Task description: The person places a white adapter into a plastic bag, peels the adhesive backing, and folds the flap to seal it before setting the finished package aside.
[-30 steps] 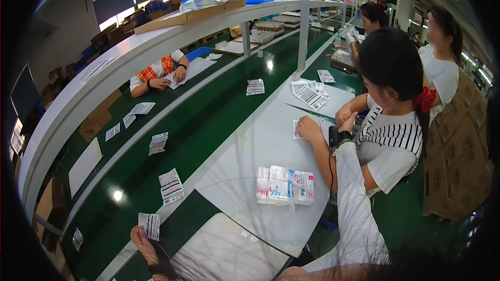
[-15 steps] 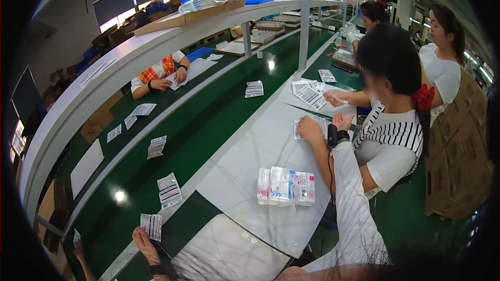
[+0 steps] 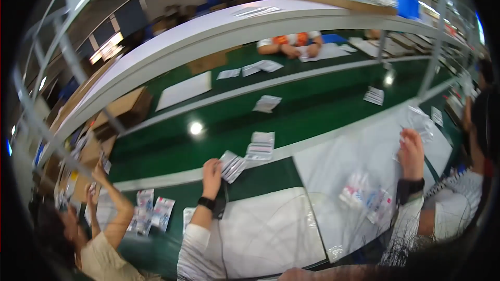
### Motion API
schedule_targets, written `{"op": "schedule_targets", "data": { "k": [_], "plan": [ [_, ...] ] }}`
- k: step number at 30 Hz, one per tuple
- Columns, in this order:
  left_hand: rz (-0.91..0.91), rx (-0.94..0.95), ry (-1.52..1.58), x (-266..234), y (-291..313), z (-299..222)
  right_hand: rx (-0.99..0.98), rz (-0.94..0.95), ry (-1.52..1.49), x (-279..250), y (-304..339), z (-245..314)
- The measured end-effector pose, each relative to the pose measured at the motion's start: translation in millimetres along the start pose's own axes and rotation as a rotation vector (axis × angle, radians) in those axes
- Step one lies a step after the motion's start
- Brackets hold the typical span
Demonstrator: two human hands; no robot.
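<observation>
The view has swung leftward, left hand gripping a packet, right hand too blurred to tell.

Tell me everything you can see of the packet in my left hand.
The packet is flat, roughly rectangular and silvery white with darker stripes; it looks like thin film, its print too blurred to make out. It tilts, its left edge at the fingertips of your left hand, in front of the green belt's pale rim. Whether it touches the neighbouring packet is unclear.
</observation>
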State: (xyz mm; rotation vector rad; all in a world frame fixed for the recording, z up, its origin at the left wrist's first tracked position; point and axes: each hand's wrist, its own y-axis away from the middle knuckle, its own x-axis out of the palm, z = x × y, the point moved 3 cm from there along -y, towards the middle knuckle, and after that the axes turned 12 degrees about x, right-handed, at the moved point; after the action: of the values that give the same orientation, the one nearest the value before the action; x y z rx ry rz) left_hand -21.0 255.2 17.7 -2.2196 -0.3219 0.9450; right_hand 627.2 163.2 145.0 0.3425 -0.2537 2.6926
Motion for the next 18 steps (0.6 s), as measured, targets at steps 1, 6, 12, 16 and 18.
{"op": "schedule_targets", "data": {
  "k": [1, 6, 12, 16, 18],
  "plan": [
    [-0.004, 0.104, -0.126, -4.0, -2.3, -6.7, -0.026, 0.186, 0.163, 43.3, 27.5, 12.7],
    [0.314, -0.002, 0.058, -22.1, -7.0, -77.5, 0.1, 1.137, 0.679, 152.4, 142.0, -20.3],
    [0.599, -0.038, 0.096, -115.0, 66.5, -163.2, -0.357, 1.365, 1.077, 206.5, 215.0, -95.2],
    [0.45, -0.01, -0.453, -168.7, 118.5, -153.1, -0.467, 1.323, 1.28, 213.4, 222.3, -113.0],
    [0.45, -0.047, -0.457, -168.1, 144.7, -142.0, -0.482, 1.317, 1.265, 211.9, 221.1, -115.8]
  ]
}}
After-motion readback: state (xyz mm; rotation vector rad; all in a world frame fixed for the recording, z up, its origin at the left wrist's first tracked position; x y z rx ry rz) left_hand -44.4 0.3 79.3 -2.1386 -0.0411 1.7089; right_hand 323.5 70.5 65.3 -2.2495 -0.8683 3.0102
